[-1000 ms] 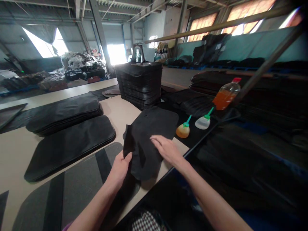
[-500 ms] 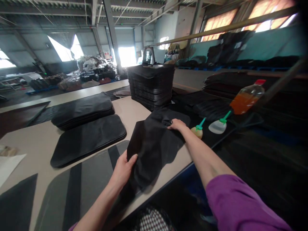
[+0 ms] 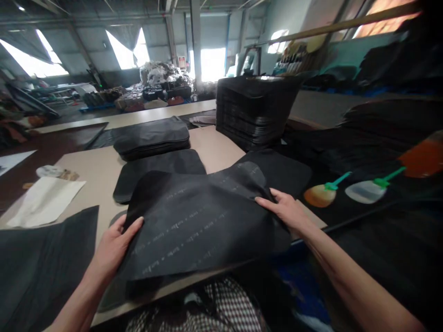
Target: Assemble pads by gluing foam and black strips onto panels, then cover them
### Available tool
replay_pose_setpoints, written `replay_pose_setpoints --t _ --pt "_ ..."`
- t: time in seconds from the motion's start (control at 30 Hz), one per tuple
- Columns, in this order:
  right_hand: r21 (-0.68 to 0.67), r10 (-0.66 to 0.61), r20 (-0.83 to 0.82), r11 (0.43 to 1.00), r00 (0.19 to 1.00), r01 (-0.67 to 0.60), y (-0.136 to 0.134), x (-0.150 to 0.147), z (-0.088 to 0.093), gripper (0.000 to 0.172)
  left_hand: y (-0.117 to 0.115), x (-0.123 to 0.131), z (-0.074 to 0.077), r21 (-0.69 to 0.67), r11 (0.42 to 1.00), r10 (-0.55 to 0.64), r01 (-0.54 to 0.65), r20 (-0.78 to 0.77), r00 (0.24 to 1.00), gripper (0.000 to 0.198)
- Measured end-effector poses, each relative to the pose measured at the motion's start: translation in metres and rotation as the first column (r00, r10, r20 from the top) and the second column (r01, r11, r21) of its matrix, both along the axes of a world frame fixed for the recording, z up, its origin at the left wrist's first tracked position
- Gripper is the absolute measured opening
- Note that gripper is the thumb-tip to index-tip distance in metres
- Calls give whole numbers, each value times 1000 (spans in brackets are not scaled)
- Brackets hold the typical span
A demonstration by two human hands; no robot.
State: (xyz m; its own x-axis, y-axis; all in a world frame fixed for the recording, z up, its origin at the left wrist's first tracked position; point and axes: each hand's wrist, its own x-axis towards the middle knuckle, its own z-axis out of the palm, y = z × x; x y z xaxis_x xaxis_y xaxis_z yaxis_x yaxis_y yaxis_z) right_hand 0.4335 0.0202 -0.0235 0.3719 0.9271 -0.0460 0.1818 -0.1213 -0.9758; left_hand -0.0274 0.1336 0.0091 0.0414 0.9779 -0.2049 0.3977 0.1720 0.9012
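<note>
A wide black sheet [image 3: 200, 226] with faint rows of printed text is spread and lifted over the beige table [image 3: 100, 168] in front of me. My left hand [image 3: 116, 242] grips its left edge, thumb on top. My right hand [image 3: 285, 210] grips its right edge, fingers curled over the fabric. Under the sheet lies a grey panel, mostly hidden. Behind it lies a black rounded mat [image 3: 159, 170], and another black piece [image 3: 280, 170] rests to the right.
A tall stack of black mats [image 3: 254, 108] stands at the back, a lower pile [image 3: 152, 136] to its left. Two squeeze bottles with green nozzles [image 3: 323, 193] [image 3: 367, 189] and an orange-liquid bottle [image 3: 424, 157] lie right. White paper [image 3: 46, 200] and dark fabric [image 3: 38, 258] lie left.
The folded black sheet has been opened out wide and lifted. My left hand moved left along its edge; my right hand came back toward me holding the right edge. The camera turned left.
</note>
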Motion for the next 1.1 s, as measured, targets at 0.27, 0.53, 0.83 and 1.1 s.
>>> replay_pose_setpoints --t 0.27,0.53,0.83,1.1 --pt "130 -97 249 989 964 65 17 -98 -60 74 -9 -95 -46 350 936 168 -44 -333 928 81" --pt "234 -10 570 961 821 -151 27 -105 -68 31 -10 -101 -75 503 800 -46 327 -492 869 34" --pt "35 165 651 969 741 -246 39 -92 -51 38 -25 -113 -60 354 919 0 174 -441 898 44" --pt "53 216 622 947 753 -316 46 -91 -58 30 -27 -123 -70 318 923 -27 217 -508 861 51"
